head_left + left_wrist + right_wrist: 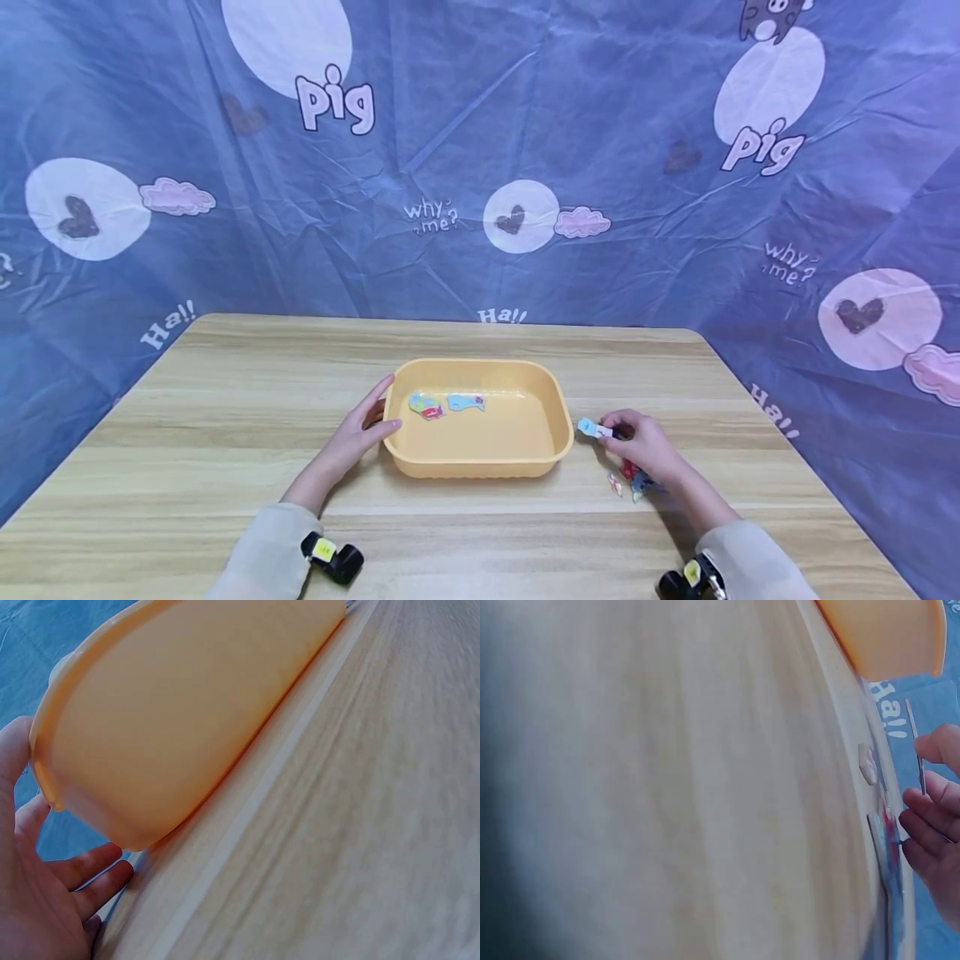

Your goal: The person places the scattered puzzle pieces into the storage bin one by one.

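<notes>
A shallow yellow plastic tray (480, 469) stands on the table, with a green-and-red flat cutout (427, 407) and a light blue flat cutout (466, 402) inside. At its left end my left hand (367, 425) holds the rim, thumb over the edge; the lower fingers spread beside the outer wall in the left wrist view. Just off the right end, my right hand (641, 442) pinches a thin light blue and white cutout (592, 427) between thumb and fingers, raised edge-on in the right wrist view. Beneath that hand lies a small pile of colourful cutouts (639, 482), partly hidden by it.
One small pinkish cutout (615, 484) lies apart, left of the pile. The wood-grain table (450, 542) reaches back to a blue printed cloth (450, 275) that hangs behind it and along the sides. Each wrist carries a small black camera.
</notes>
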Demonstrator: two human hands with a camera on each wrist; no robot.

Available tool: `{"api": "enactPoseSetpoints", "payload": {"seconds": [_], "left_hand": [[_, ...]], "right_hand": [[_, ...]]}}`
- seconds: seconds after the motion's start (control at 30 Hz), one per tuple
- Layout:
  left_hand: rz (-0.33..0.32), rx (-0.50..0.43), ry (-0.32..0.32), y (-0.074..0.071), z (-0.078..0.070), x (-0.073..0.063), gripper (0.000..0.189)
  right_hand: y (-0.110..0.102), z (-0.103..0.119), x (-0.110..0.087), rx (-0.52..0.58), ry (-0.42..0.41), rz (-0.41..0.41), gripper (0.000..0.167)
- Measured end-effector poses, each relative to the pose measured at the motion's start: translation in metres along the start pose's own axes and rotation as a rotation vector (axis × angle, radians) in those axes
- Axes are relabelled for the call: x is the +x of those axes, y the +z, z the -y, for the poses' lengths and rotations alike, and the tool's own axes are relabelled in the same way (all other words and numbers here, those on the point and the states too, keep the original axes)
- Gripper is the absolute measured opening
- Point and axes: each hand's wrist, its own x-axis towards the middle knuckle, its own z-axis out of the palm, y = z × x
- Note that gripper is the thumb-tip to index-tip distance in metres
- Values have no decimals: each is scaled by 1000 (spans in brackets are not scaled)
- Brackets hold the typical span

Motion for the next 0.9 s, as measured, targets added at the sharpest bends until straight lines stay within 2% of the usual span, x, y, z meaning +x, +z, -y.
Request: {"api": "enactPoseSetpoints", "payload": {"seconds": [0.27, 0.6, 0.9], "left_hand": [[-17, 15, 1, 1, 2, 0, 65], [-4, -5, 29, 1, 0, -2, 66], [-8, 0, 30, 2, 2, -2, 65]], "right_hand": [[-5, 9, 6, 50, -6, -6, 21], [-10, 21, 8, 120, 27, -15, 15], [-13, 31, 14, 157, 9, -29, 19]]}}
